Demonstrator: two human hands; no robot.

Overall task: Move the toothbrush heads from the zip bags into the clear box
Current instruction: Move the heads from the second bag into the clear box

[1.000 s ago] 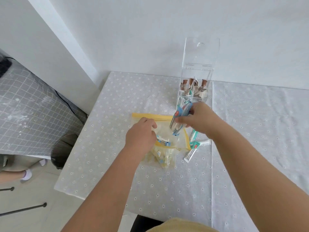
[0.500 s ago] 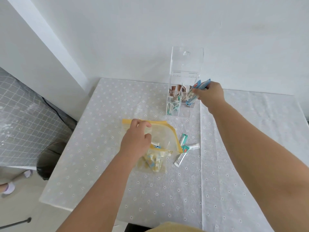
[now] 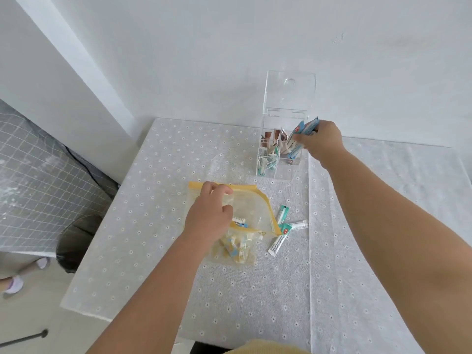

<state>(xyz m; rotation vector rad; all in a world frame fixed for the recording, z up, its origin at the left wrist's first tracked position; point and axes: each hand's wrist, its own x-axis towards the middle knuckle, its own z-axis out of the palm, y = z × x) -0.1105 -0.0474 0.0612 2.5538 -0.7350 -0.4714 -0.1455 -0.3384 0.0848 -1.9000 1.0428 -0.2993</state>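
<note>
A clear box point(image 3: 281, 172) with its lid standing up sits at the table's back, with wrapped toothbrush heads in its compartments. My right hand point(image 3: 320, 140) is at the box's right top edge, shut on a bundle of blue-wrapped toothbrush heads point(image 3: 300, 135) that dip into the right rear compartment. My left hand point(image 3: 209, 213) grips the yellow-edged zip bag point(image 3: 255, 208) near its open mouth. A second zip bag point(image 3: 237, 249) with several small heads lies under it. Three wrapped heads point(image 3: 282, 228) lie loose on the cloth to the right of the bags.
The table carries a white flower-dotted cloth point(image 3: 158, 200) with a second cloth overlapping on the right. A white wall stands just behind the box. Left of the table are a grid-patterned cover point(image 3: 33, 187) and a dark bin point(image 3: 76, 238). A person's foot shows at far left.
My right hand carried the blue-wrapped heads from above the zip bag up to the clear box and now lowers them into it. My left hand stayed on the bag.
</note>
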